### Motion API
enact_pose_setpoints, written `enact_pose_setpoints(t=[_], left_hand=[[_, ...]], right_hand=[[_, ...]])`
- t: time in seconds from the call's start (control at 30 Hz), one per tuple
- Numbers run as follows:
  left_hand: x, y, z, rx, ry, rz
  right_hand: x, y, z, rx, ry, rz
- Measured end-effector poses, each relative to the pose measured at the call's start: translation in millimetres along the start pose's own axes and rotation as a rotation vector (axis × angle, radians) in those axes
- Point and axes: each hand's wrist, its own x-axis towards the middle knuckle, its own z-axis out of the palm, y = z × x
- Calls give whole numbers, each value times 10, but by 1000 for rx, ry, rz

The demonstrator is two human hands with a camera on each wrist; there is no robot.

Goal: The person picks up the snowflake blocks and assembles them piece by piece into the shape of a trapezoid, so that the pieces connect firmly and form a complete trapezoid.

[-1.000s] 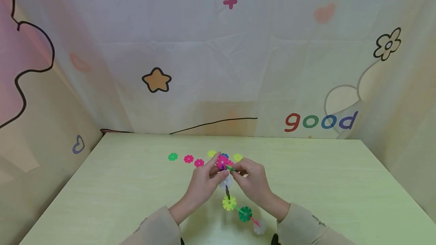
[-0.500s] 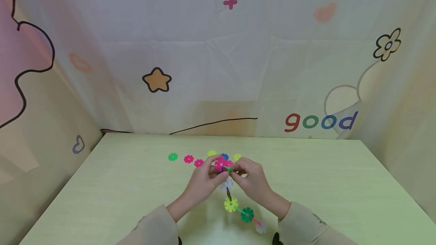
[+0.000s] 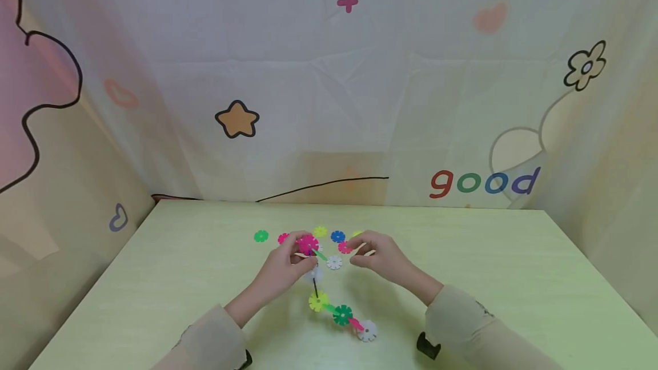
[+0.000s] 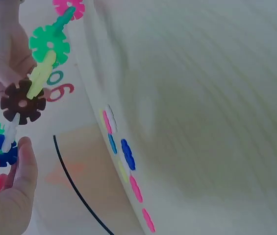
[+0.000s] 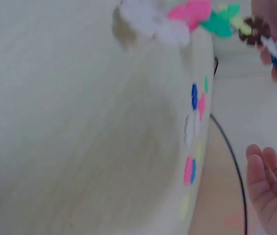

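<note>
A chain of slotted snowflake discs [image 3: 342,315] hangs from my left hand [image 3: 281,265], which pinches its upper end between thumb and fingers. A pink disc [image 3: 308,245] tops the chain, with a green disc [image 3: 320,255] slotted edgewise beside it. Lower down come yellow [image 3: 318,301], dark green and white discs. The left wrist view shows a blue disc [image 4: 0,151] and a brown disc [image 4: 23,103] in the chain near the left fingers. My right hand [image 3: 382,256] is off to the right, holding nothing, thumb and fingers apart in the right wrist view.
Loose discs lie on the table behind the hands: green [image 3: 261,236], yellow [image 3: 320,231], blue [image 3: 337,236], pink [image 3: 344,247] and white [image 3: 334,262], among several. A printed cloth [image 3: 329,101] stands along the table's [image 3: 154,278] far edge.
My right hand has let go of the green disc and drawn back to the right. The left hand has moved left with the chain, uncovering the loose blue and white discs.
</note>
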Motion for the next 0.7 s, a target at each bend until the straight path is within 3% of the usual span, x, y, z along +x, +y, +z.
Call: enact_pose_setpoints(t=[0.2, 0.53, 0.7], left_hand=[[-9, -79, -70, 4, -17, -16], [-34, -106, -85, 6, -43, -3], [-40, -105, -85, 5, -48, 6]], right_hand=[[252, 234, -35, -32, -102, 149], [566, 529, 35, -150, -86, 325], [640, 480, 88, -257, -94, 327]])
